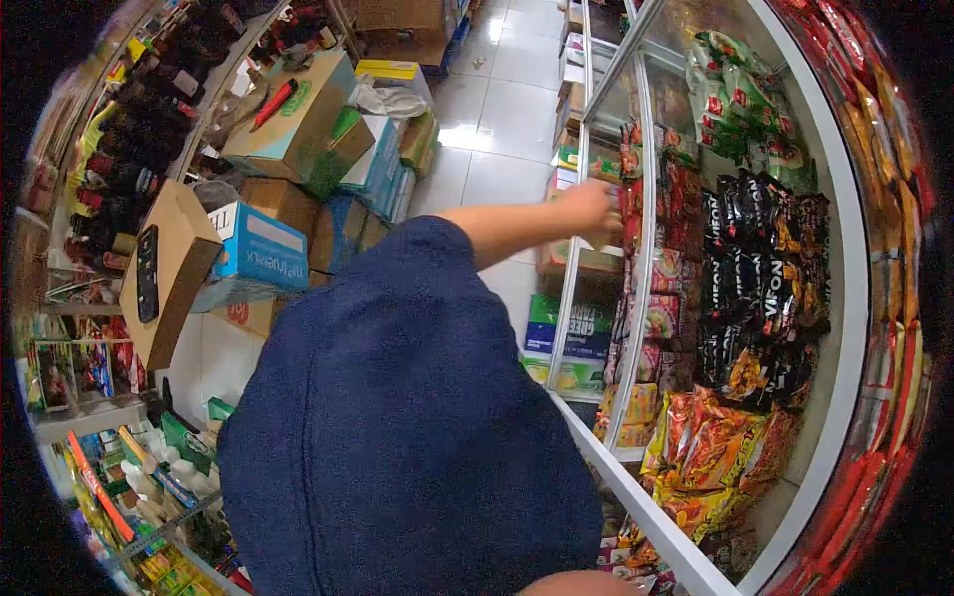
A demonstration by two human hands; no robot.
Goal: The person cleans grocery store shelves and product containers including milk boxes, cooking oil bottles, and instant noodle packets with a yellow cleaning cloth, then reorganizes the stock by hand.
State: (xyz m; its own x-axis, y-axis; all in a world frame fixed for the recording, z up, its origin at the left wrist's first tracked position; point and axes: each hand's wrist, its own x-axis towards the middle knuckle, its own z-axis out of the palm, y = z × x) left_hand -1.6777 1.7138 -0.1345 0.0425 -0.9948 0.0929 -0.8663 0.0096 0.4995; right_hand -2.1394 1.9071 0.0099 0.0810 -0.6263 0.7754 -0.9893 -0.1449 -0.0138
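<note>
My left arm, in a navy sleeve, stretches across to the glass-sided cabinet (pixel 646 209) on the right. My left hand (pixel 599 213) is at the cabinet's metal frame with its fingers curled. Right beside the fingertips are red noodle packets (pixel 676 204) stacked inside; what the fingers hold, if anything, is hidden. At the bottom edge shows a strip of skin, apparently part of my right hand or forearm (pixel 581 584), close to the lower frame rail (pixel 656 521); its fingers are out of sight. Black packets (pixel 760 268) and orange-yellow packets (pixel 715 437) fill the cabinet.
Green-white bags (pixel 740 94) lie at the cabinet's far end. Along the left stand cardboard boxes (pixel 293 114), a blue carton (pixel 263 248) and a carton flap with a black phone-like device (pixel 148 273). Bottle shelves (pixel 129 149) line the far left. A tiled aisle (pixel 497 99) runs ahead.
</note>
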